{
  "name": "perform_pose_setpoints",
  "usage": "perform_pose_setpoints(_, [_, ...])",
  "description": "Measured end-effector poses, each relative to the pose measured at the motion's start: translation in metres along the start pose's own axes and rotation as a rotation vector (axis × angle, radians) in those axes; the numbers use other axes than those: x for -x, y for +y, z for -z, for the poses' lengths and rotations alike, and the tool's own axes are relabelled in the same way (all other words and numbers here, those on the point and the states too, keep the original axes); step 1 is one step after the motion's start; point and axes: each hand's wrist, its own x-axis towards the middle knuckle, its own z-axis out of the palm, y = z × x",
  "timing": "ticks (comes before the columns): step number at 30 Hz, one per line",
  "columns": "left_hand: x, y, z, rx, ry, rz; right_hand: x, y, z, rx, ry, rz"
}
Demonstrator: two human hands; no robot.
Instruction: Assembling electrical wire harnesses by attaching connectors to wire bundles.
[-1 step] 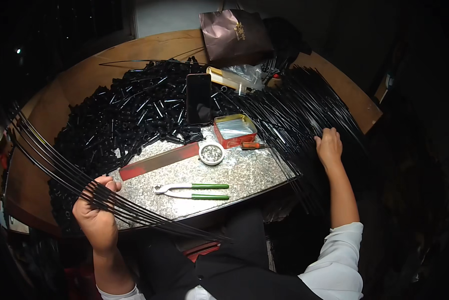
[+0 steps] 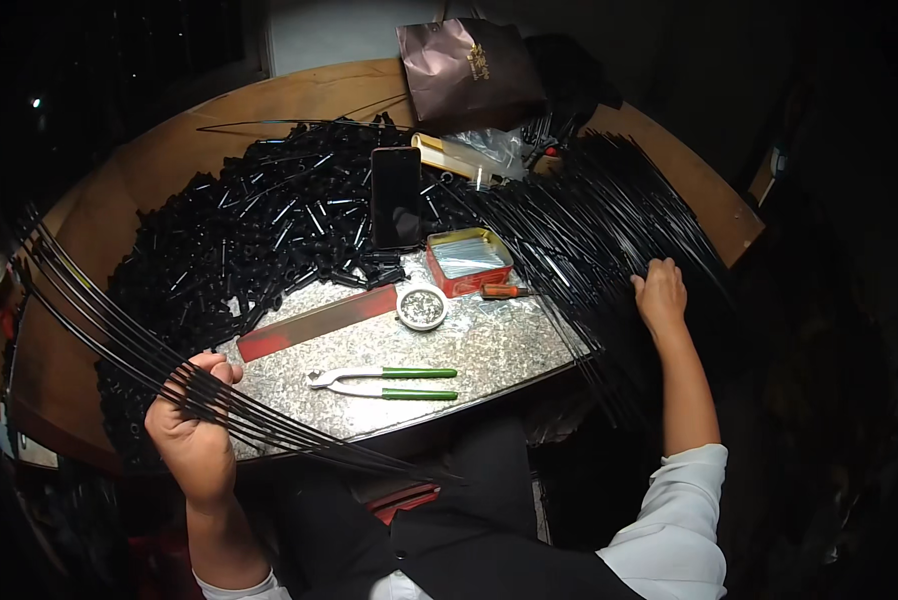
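Observation:
My left hand (image 2: 191, 430) is closed around a bunch of thin black cables (image 2: 279, 425), which arch from the far left down across the table's near edge toward my lap. At the right, my right hand (image 2: 661, 298) lies at the near edge of a thick heap of similar black cables (image 2: 609, 215). Its fingers are bent down onto them, and the fingertips are partly hidden. Between my hands, pliers with green handles (image 2: 394, 384) lie on the speckled tabletop (image 2: 509, 365). Behind them is a small white bowl (image 2: 422, 307) holding tiny metal bits.
A large pile of black plastic parts (image 2: 269, 215) covers the left. A phone (image 2: 397, 195) leans against it. Nearby are a red-grey flat bar (image 2: 319, 323), a red tin (image 2: 469, 265) of thin rods, an orange-handled tool (image 2: 504, 292) and a brown paper bag (image 2: 469, 80). A wooden rim (image 2: 744, 225) borders the table.

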Motion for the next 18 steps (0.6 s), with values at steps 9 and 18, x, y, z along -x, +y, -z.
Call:
perform_pose_setpoints(9, [0.004, 0.004, -0.016, -0.008, -0.021, -0.017, -0.011, 0.037, -0.03, -0.051, -0.021, 0.111])
perform_pose_setpoints(18, [0.005, 0.008, -0.007, -0.032, -0.003, -0.022, -0.032, 0.02, 0.004, -0.201, 0.31, 0.188])
